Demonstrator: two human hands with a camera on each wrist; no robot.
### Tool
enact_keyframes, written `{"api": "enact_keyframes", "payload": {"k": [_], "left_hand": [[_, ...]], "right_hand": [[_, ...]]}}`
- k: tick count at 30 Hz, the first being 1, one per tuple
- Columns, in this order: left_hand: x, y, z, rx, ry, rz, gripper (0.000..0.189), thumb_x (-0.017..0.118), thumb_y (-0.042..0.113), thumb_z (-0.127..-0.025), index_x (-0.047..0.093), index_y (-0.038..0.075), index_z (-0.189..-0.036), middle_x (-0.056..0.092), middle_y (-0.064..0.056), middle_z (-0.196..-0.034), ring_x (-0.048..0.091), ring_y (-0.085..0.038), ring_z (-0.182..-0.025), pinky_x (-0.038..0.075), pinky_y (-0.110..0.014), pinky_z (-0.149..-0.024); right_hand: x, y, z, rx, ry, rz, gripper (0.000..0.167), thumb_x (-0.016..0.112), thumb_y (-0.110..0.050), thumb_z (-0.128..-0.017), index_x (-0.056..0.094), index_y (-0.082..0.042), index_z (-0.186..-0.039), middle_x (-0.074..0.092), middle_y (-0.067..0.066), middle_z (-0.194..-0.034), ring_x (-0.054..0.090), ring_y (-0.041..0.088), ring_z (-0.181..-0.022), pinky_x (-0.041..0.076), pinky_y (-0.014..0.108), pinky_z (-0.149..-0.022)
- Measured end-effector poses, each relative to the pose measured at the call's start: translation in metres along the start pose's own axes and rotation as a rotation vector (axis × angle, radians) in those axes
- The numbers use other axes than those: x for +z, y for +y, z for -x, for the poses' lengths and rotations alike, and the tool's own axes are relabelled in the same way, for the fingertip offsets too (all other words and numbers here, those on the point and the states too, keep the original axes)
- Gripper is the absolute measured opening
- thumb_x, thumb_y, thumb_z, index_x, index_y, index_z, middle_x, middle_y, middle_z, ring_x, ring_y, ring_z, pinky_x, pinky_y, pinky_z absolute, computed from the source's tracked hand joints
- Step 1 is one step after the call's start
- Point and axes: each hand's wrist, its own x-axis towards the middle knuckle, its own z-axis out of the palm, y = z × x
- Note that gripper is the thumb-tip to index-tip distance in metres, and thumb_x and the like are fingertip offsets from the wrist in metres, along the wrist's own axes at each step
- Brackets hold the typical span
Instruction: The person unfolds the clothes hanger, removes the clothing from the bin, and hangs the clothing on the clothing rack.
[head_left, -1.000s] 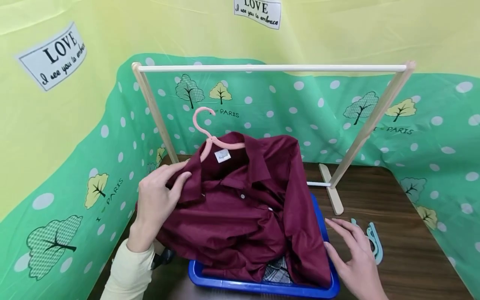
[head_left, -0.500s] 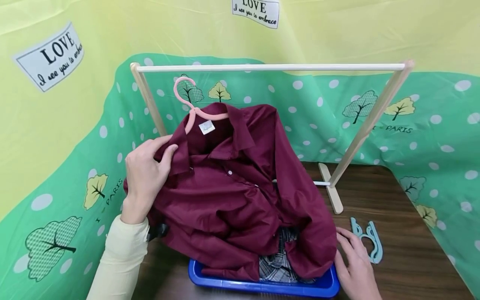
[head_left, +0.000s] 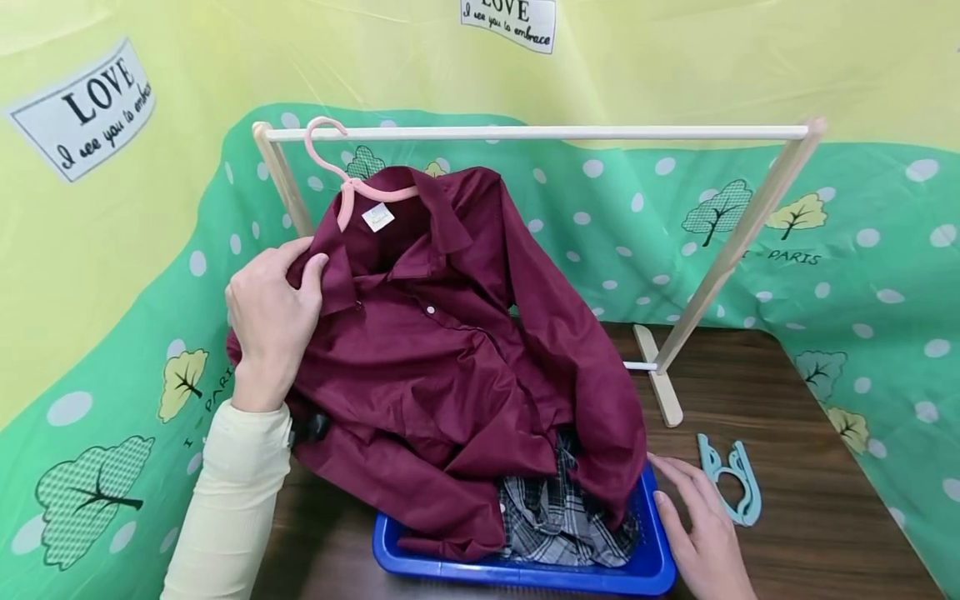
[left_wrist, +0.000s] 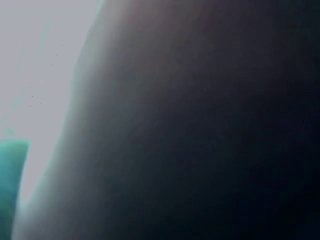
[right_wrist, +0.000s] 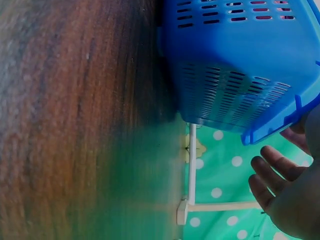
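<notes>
A maroon button-up shirt [head_left: 450, 358] hangs on a pink hanger [head_left: 384, 194], its lower part trailing over a blue basket [head_left: 525, 577]. My left hand [head_left: 272, 317] pinches the shirt's collar and shoulder on the left, thumb in front. In the head view the hanger's hook overlaps the white rod [head_left: 570, 132] near its left end. My right hand [head_left: 701, 525] is beside the basket's right rim, fingers extended; the right wrist view shows these relaxed fingers [right_wrist: 272, 167] next to the slotted basket wall [right_wrist: 230, 50]. Darkness and blur fill the left wrist view.
Grey plaid cloth [head_left: 555, 521] lies in the basket. A light-blue folding hanger [head_left: 742, 492] rests on the brown wood table [head_left: 810, 500] at right. The rack's wooden posts [head_left: 712, 275] stand at both rod ends, before a green and yellow printed curtain [head_left: 637, 75].
My left hand has lifted the shirt and hanger up and leftward, bringing the hook to the rod's height. More plaid cloth shows in the basket. The right hand stays near the basket's right side.
</notes>
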Motion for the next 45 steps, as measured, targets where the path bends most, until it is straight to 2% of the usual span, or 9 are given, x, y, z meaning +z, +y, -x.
{"api": "enact_keyframes", "payload": {"k": [5,10,16,20,27,35,40,45], "left_hand": [[0.0,0.002,-0.005,-0.013,0.002,-0.011,0.022,0.079,0.018,-0.104,0.085,0.006,-0.121,0.081,-0.023,-0.105,0.074,-0.048,-0.096,0.056,-0.065,-0.083],[0.001,0.004,-0.012,-0.036,0.0,-0.035,0.022,0.078,0.018,-0.104,0.085,0.006,-0.121,0.081,-0.024,-0.106,0.074,-0.048,-0.096,0.056,-0.065,-0.082],[0.006,0.001,-0.016,-0.055,-0.043,-0.096,0.022,0.077,0.02,-0.106,0.085,0.008,-0.123,0.08,-0.024,-0.104,0.073,-0.05,-0.094,0.055,-0.066,-0.079],[0.009,-0.005,-0.01,-0.059,-0.05,-0.125,0.023,0.077,0.02,-0.106,0.085,0.008,-0.123,0.08,-0.024,-0.104,0.073,-0.05,-0.093,0.055,-0.066,-0.076],[0.011,-0.009,-0.002,-0.004,-0.042,-0.136,0.026,0.076,0.022,-0.106,0.082,0.005,-0.125,0.078,-0.025,-0.106,0.072,-0.051,-0.095,0.055,-0.067,-0.075],[0.008,-0.005,0.01,0.027,-0.019,-0.034,0.032,0.075,0.013,-0.104,0.077,0.001,-0.134,0.07,-0.03,-0.12,0.062,-0.053,-0.109,0.05,-0.064,-0.097],[0.003,0.0,0.024,0.06,0.019,0.007,0.038,0.077,0.011,-0.102,0.075,0.004,-0.14,0.068,-0.028,-0.132,0.059,-0.054,-0.118,0.044,-0.065,-0.102],[-0.002,0.012,0.044,0.159,0.093,0.057,0.039,0.081,0.017,-0.098,0.078,0.009,-0.137,0.069,-0.023,-0.136,0.058,-0.052,-0.125,0.039,-0.067,-0.104]], "right_hand": [[0.0,0.0,0.0,-0.016,-0.021,-0.022,0.049,0.068,0.005,-0.105,0.068,-0.012,-0.151,0.066,0.013,-0.139,0.043,-0.012,-0.134,0.023,0.001,-0.11],[0.0,0.0,0.0,-0.011,-0.026,-0.017,0.049,0.067,0.004,-0.106,0.067,-0.014,-0.152,0.067,0.012,-0.138,0.044,-0.011,-0.133,0.023,0.0,-0.109],[0.001,-0.001,0.001,0.015,-0.042,0.002,0.046,0.065,0.0,-0.109,0.067,-0.015,-0.152,0.067,0.01,-0.139,0.046,-0.01,-0.131,0.022,-0.001,-0.108],[0.001,-0.002,0.0,0.017,-0.049,0.002,0.045,0.066,-0.002,-0.11,0.066,-0.016,-0.153,0.067,0.01,-0.139,0.046,-0.01,-0.131,0.022,-0.002,-0.107],[0.0,-0.003,0.0,0.037,-0.063,0.018,0.044,0.065,-0.004,-0.111,0.066,-0.017,-0.153,0.068,0.009,-0.139,0.05,-0.006,-0.129,0.021,-0.003,-0.106],[0.0,-0.004,0.0,0.045,-0.062,0.024,0.042,0.065,-0.005,-0.111,0.066,-0.014,-0.152,0.068,0.009,-0.139,0.049,-0.009,-0.129,0.025,-0.002,-0.104],[-0.001,-0.005,0.0,0.057,-0.064,0.029,0.042,0.065,-0.005,-0.111,0.066,-0.014,-0.152,0.068,0.008,-0.139,0.049,-0.01,-0.127,0.029,0.0,-0.101],[-0.001,-0.004,0.0,0.06,-0.067,0.028,0.042,0.066,-0.004,-0.11,0.066,-0.013,-0.152,0.068,0.008,-0.139,0.049,-0.011,-0.127,0.031,0.001,-0.1]]}}
